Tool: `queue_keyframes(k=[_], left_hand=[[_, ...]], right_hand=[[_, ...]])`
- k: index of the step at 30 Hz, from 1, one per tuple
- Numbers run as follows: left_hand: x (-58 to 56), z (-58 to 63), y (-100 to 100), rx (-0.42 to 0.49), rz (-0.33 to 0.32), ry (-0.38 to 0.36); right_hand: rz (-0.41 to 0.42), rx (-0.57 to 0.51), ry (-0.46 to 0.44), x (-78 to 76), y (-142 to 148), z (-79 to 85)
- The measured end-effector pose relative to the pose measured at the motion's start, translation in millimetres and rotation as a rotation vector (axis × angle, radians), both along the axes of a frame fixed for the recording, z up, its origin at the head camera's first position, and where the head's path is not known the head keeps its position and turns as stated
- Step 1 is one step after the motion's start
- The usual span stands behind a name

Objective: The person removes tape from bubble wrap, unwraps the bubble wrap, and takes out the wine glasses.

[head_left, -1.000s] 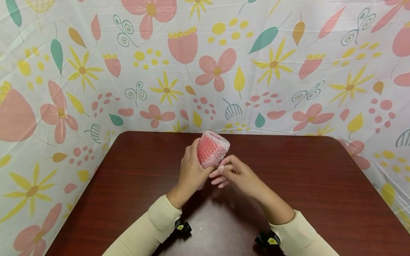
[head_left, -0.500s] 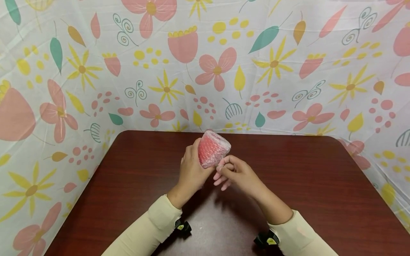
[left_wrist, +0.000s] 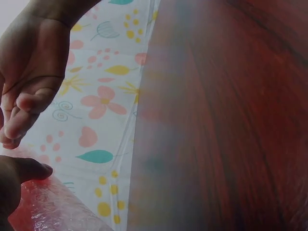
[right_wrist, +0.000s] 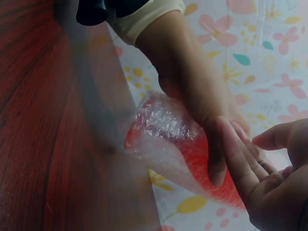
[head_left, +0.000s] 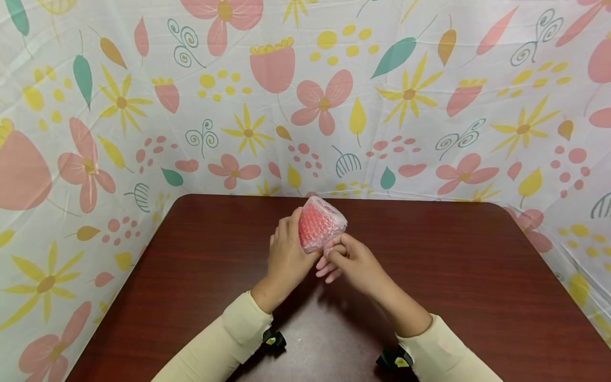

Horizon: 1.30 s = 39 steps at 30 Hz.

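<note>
A red, roughly cylindrical object wrapped in clear bubble wrap [head_left: 321, 225] is held tilted above the table. My left hand [head_left: 288, 257] grips it from the left, the thumb along its lower side. At its lower right edge is my right hand [head_left: 355, 262], thumb and index finger bent close together and the other fingers extended. Whether they pinch a bit of wrap is hidden. In the right wrist view, the right hand [right_wrist: 284, 178] has its fingertips close to the left hand [right_wrist: 202, 91]. The red object's exact kind is concealed by the bubble wrap [right_wrist: 166, 120].
A dark reddish-brown wooden table [head_left: 215, 233] lies beneath both hands. Its back and left edges meet a white curtain [head_left: 410, 138] with a floral print. Black wrist cameras, such as the right one [head_left: 396, 358], sit under the cream sleeves [head_left: 229, 334].
The wrapped object and my left hand have shifted slightly to the right, the object tipping a little. My right hand stays by its lower edge, its fingers drawn slightly closer together.
</note>
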<state>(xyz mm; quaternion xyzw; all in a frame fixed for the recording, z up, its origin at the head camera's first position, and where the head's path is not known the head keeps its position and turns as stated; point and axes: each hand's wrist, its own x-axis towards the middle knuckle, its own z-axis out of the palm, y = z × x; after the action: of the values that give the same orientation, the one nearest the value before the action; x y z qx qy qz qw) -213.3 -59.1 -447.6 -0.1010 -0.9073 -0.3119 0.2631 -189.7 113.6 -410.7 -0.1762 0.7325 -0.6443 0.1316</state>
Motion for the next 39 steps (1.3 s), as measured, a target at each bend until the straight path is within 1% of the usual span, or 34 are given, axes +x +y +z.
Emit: queue_keyframes(k=[8,14,18,20,22,27,33,39], left_hand=[[-1.1,-0.3,-0.6,-0.048,0.029,0.038],[-3.5,-1.6,-2.5,-0.084,0.037,0.081],[-7.8,-2.5,-6.8,-0.090,0.067,0.075],[-9.2,-2.1,-8.5,-0.076,0.071,0.062],[-9.5,-1.1,-9.4,-0.059,0.061,0.051],[-8.4,0.0,-9.4,-0.030,0.035,0.024],[-7.1,0.7,-9.2,0.004,0.027,-0.006],[-5.7,2.9,-8.3,0.078,-0.003,-0.052]], right_hand=[[0.046,-0.041,-0.012,2.8,-0.7,3.4],[0.078,-0.026,-0.039,2.7,-0.1,4.6],[0.124,-0.012,-0.058,3.3,0.3,4.9],[0.137,-0.007,-0.058,3.4,0.4,5.0],[0.138,0.005,-0.050,3.1,0.4,5.4],[0.101,0.040,-0.021,1.2,3.0,4.9],[0.111,-0.002,-0.021,-2.0,5.7,3.5],[0.090,-0.033,-0.017,-1.1,8.0,8.1]])
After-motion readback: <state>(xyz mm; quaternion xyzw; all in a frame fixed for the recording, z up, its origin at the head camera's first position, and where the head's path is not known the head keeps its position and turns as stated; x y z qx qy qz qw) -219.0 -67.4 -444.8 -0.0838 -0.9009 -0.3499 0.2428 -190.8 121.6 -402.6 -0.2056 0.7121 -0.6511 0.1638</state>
